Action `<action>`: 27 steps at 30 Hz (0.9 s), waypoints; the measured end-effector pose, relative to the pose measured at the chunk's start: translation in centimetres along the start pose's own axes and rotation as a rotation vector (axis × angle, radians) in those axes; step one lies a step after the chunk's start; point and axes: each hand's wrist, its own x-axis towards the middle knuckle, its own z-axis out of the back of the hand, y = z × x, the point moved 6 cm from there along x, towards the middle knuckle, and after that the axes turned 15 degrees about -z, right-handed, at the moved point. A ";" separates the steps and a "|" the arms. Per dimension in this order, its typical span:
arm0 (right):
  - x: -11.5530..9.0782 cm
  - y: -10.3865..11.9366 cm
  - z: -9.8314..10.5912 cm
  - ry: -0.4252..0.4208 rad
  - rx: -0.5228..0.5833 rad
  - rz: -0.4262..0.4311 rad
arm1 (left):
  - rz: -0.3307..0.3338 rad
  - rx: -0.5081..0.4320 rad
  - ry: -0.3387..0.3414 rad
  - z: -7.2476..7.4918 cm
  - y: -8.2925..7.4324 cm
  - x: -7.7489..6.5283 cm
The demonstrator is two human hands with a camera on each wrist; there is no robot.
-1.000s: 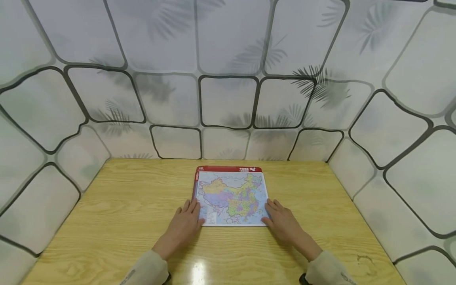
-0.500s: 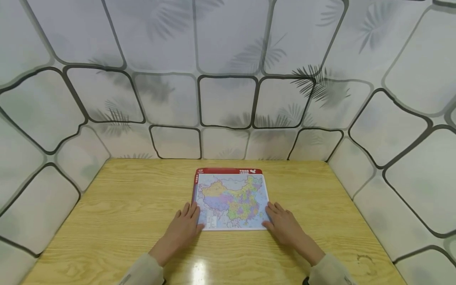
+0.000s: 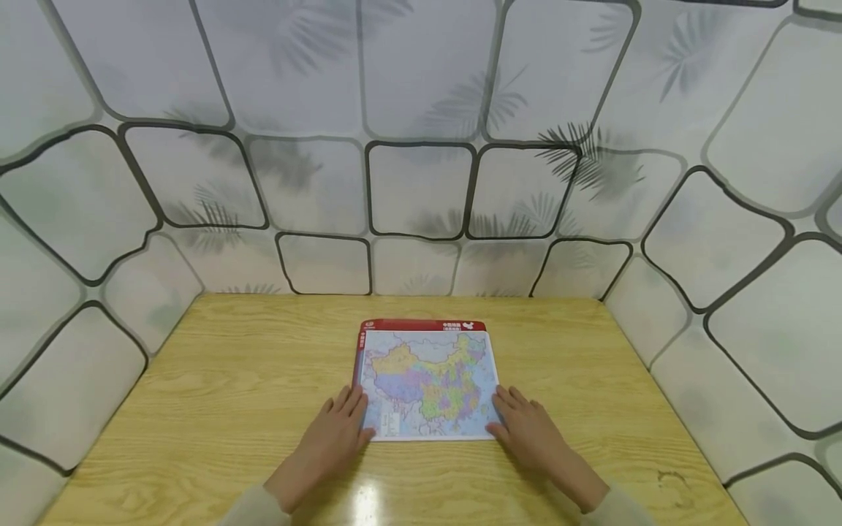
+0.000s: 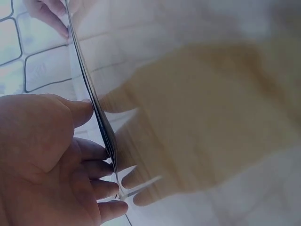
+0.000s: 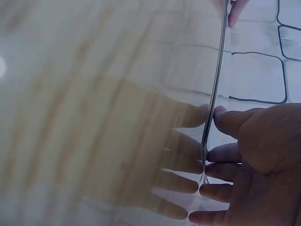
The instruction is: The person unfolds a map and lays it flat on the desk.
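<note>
A flat map board (image 3: 430,380) with a red top band and a coloured map of China lies on the wooden table. My left hand (image 3: 332,432) rests at its left edge, fingers straight and pointing forward. At the right edge, my right hand (image 3: 531,432) lies the same way, thumb by the near corner. The left wrist view shows the board's thin, layered edge (image 4: 87,77), with the left thumb and fingertips against it. In the right wrist view the fingertips meet the opposite edge (image 5: 215,82). Both hands mirror in the glossy tabletop.
The yellow wood-grain table (image 3: 263,358) reaches back to a wall (image 3: 421,190) patterned with stone outlines and leaf prints. Similar side walls stand left and right. A small dark mark (image 3: 672,478) is on the tabletop at the near right.
The map board has slid towards me along the table, and both hands have come back with it, still at its two sides.
</note>
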 end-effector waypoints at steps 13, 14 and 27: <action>-1.4 -0.1 -0.3 0.016 -0.012 -0.015 | -0.025 0.008 -0.016 -0.2 -0.8 -1.2; -1.6 -0.1 -0.4 0.018 -0.013 -0.016 | -0.026 0.000 -0.016 -0.3 -0.8 -1.3; -2.8 -0.1 -0.6 0.041 -0.028 -0.035 | 0.000 -0.048 0.045 -0.8 -1.3 -2.4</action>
